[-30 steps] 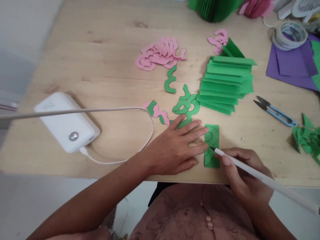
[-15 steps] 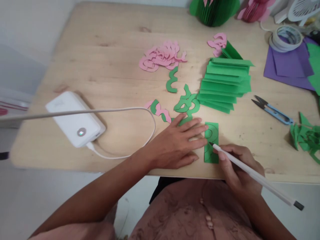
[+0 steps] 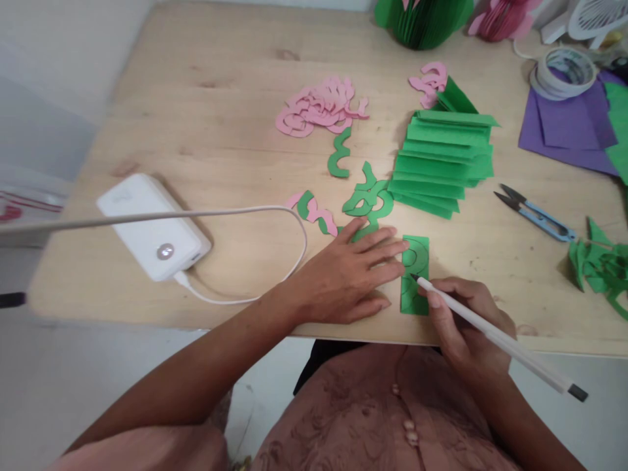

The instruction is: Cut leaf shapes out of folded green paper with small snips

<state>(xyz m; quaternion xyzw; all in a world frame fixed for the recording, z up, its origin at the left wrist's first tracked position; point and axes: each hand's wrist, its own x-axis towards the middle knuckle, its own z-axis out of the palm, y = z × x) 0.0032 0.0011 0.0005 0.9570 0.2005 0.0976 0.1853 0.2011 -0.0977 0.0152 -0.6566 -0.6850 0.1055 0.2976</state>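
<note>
My left hand (image 3: 346, 271) lies flat on the wooden table, its fingertips reaching the left edge of a green paper strip (image 3: 415, 275) with curved lines drawn on it. Its thumb is near a tangle of green paper cut-outs (image 3: 369, 204). My right hand (image 3: 466, 320) grips a white pen (image 3: 490, 333), whose dark tip rests at the strip's left side. Farther up lie pink paper squiggles (image 3: 318, 108), one green squiggle (image 3: 339, 154) and a fanned stack of green paper strips (image 3: 441, 160).
A white power bank (image 3: 152, 226) with its cable (image 3: 294, 255) sits left of my hands. To the right are blue-handled thread snips (image 3: 537, 219), green paper scraps (image 3: 598, 271), purple paper (image 3: 564, 127) and a tape roll (image 3: 563, 73). Folded green paper decoration (image 3: 422, 23) stands at the far edge.
The whole view has drifted, so the table and power bank sit further right and higher in the frame. My hands and the pen stay in about the same place on the strip.
</note>
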